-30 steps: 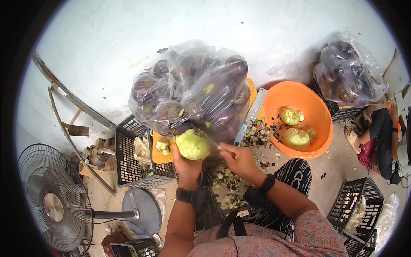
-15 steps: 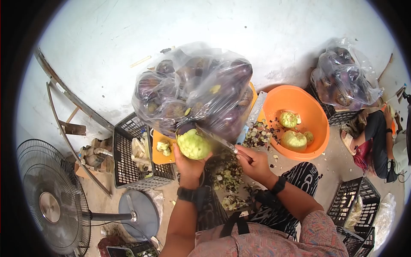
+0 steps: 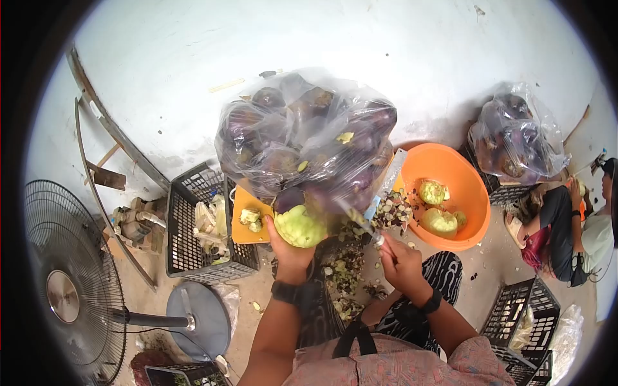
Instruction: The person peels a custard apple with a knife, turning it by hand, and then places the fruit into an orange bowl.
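My left hand [image 3: 290,254] cups a partly peeled round eggplant [image 3: 301,228] from below and the left. Most of its visible surface is pale green flesh, with a purple patch of skin at the top. In my right hand [image 3: 402,265] is a knife [image 3: 368,226], gripped by its handle; its blade, blurred, points up and left, and stands apart from the eggplant. Just beyond, a large clear plastic bag [image 3: 322,138] bulges with purple eggplants. Dark and pale peelings [image 3: 346,273] are heaped below, between my legs.
An orange basin [image 3: 473,222] at the right holds several peeled eggplants. Left of the bag is a black crate [image 3: 183,235] with pale scraps. A standing fan [image 3: 71,289] is at the far left. Another bag of eggplants [image 3: 515,138] and a seated person [image 3: 579,231] are at the right.
My right hand has drawn the knife away from the eggplant, right and downward. The eggplant is turned in my left hand, showing more purple skin on top. The view has shifted slightly.
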A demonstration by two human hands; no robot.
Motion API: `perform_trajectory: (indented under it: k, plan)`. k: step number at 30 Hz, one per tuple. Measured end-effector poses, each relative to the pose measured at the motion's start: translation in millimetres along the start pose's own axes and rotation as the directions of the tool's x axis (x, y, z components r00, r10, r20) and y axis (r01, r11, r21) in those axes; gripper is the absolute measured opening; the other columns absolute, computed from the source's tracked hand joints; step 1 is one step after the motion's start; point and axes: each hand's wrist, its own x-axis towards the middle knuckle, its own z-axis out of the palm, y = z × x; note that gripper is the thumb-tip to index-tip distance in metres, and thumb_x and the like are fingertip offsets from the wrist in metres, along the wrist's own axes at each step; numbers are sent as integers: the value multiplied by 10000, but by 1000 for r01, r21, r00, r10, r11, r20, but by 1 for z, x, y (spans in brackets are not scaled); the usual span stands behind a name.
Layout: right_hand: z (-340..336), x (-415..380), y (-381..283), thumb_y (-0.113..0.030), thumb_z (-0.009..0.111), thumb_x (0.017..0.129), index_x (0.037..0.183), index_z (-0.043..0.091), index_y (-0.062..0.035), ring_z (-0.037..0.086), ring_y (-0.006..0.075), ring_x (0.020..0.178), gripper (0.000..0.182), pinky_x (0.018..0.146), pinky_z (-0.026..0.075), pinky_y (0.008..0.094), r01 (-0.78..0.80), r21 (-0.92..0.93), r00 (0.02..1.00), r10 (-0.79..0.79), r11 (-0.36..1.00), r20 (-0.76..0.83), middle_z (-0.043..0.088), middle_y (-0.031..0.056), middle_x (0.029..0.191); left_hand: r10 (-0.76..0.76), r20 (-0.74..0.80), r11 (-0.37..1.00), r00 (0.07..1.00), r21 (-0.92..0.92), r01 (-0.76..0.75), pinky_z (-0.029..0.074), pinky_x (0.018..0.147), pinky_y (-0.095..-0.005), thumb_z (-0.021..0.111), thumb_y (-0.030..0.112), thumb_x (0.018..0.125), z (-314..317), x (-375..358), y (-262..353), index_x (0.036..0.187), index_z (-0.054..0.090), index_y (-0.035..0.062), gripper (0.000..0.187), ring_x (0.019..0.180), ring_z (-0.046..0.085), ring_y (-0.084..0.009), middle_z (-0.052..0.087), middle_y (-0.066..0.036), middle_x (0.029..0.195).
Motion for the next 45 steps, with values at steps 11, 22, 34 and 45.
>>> perform_trajectory:
  k: [11, 22, 34, 45]
  plan:
    - [59, 12, 2, -113, 611, 903, 1279, 565, -21, 610, 264, 573, 390, 563, 494, 328, 153, -57, 981, -159, 987, -111, 630, 155, 716, 98, 29, 979, 995, 174, -102, 500, 835, -514, 389, 667, 921, 9, -3, -5, 1345, 487, 153, 673, 1152, 573, -296, 575, -70, 1298]
    - [18, 16, -13, -127, 689, 825, 1179, 639, -64, 627, 337, 674, 363, 592, 500, 395, -65, -105, 994, 55, 992, -97, 638, 159, 812, 109, 34, 977, 994, 182, -113, 511, 830, -519, 464, 599, 920, 13, -3, -2, 1350, 480, 130, 637, 1161, 576, -314, 577, -102, 1294]
    - [37, 61, -44, -349, 449, 1028, 1080, 595, 2, 327, 55, 513, 384, 462, 293, 210, -788, 614, 597, 194, -40, 778, 403, -31, 632, 92, 95, 994, 991, 48, -97, 428, 1018, -471, 448, 422, 986, 10, -5, -6, 1303, 475, 58, 484, 1200, 545, -294, 569, -122, 1291]
    - [-10, -41, 0, -300, 460, 1023, 1152, 613, 13, 339, 30, 531, 372, 483, 270, 193, -875, 346, 463, 379, 338, 801, 403, -55, 623, 129, 127, 990, 983, 37, -135, 460, 973, -530, 445, 436, 987, 14, -8, 1, 1321, 483, 62, 503, 1178, 560, -326, 562, -141, 1305]
